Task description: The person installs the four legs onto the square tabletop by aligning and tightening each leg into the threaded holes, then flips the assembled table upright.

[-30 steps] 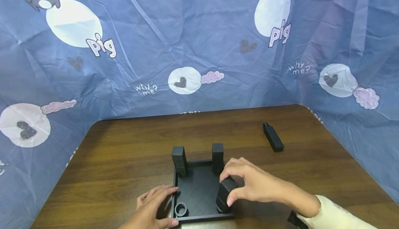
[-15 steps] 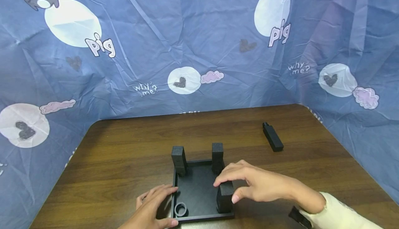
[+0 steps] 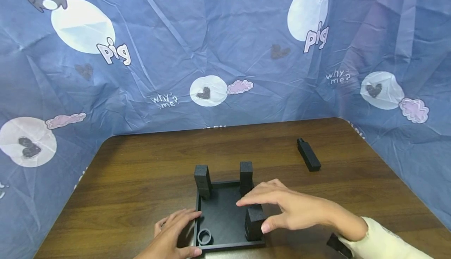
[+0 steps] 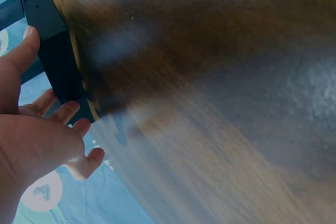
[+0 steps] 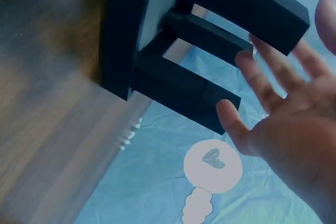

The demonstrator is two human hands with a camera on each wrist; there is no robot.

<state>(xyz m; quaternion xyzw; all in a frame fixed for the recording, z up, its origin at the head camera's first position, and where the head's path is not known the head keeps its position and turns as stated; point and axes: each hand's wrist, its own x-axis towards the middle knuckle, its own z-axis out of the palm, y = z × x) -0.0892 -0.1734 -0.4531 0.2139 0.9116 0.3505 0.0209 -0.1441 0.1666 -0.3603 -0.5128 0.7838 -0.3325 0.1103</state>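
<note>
A square black tray (image 3: 225, 212) lies on the table with three block-shaped black legs upright at its corners: far left leg (image 3: 202, 181), far right leg (image 3: 246, 177) and near right leg (image 3: 254, 224). A round socket (image 3: 204, 236) shows at the near left corner. My left hand (image 3: 175, 229) rests against the tray's left side, its thumb (image 4: 29, 45) at the near corner in the left wrist view. Around the top of the near right leg my right hand (image 3: 289, 208) is spread, thumb and fingers apart. Its fingers (image 5: 262, 90) look straight in the right wrist view.
Another black leg (image 3: 308, 155) with a narrow threaded-looking end lies on the brown wooden table (image 3: 151, 161) at the back right. A blue printed cloth (image 3: 211, 55) hangs behind the table. A black strap (image 3: 339, 246) is at the right wrist.
My right hand has let go of the near right leg, and its fingers have spread apart. That leg has gone from tilted to upright. The left hand has stayed put.
</note>
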